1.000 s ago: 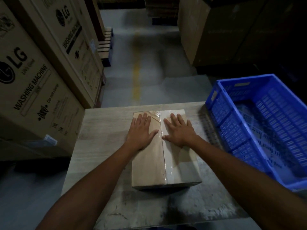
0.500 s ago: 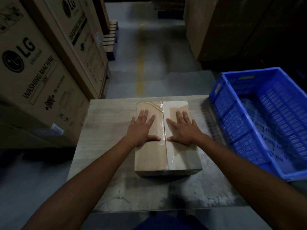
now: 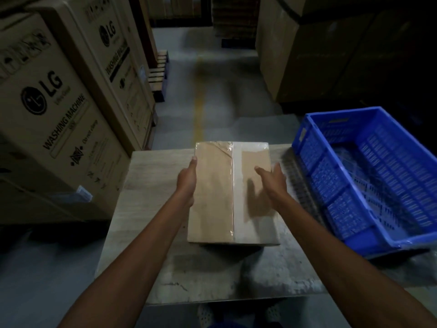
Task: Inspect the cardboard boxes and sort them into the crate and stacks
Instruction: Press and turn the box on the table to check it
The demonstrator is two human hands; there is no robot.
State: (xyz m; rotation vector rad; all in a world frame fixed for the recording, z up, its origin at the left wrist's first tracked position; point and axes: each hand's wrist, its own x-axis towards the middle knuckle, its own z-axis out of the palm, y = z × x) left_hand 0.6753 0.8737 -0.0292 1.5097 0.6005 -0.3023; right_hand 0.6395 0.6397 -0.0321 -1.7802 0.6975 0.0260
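Moved: half a second ago both my palms lay flat on top of the box, one on each side of the taped seam. Now my left grip (image 3: 188, 183) has slid out to the box's left edge, and my right grip (image 3: 272, 183) has lifted off the top and shifted towards the right edge.
Box (image 3: 212, 197): brown cardboard, lying flat on the table (image 3: 146, 209) with its long side running away from me. It sits nearer the far edge than the near one.
Tape (image 3: 233, 185): a clear strip runs down the middle seam, wrinkled at the far end.
Left grip: clamped on the box's left edge, with the thumb on top near the far corner. The fingers go down the side, out of sight.
Right grip: spread apart and holding nothing, thumb pointing inward and fingers reaching to the right edge. It casts a dark shadow on the box top below it, so it looks held just above the cardboard.
Crate (image 3: 316, 176): blue slotted plastic, just beside the table on my right and well apart from the box. I cannot make out its contents through the blur.
Cartons (image 3: 59, 114): tall washing-machine cartons stand on the floor (image 3: 179, 119) to my left, close to the table's far left corner.
Line (image 3: 199, 102): a faded yellow stripe runs along the floor beyond the table.
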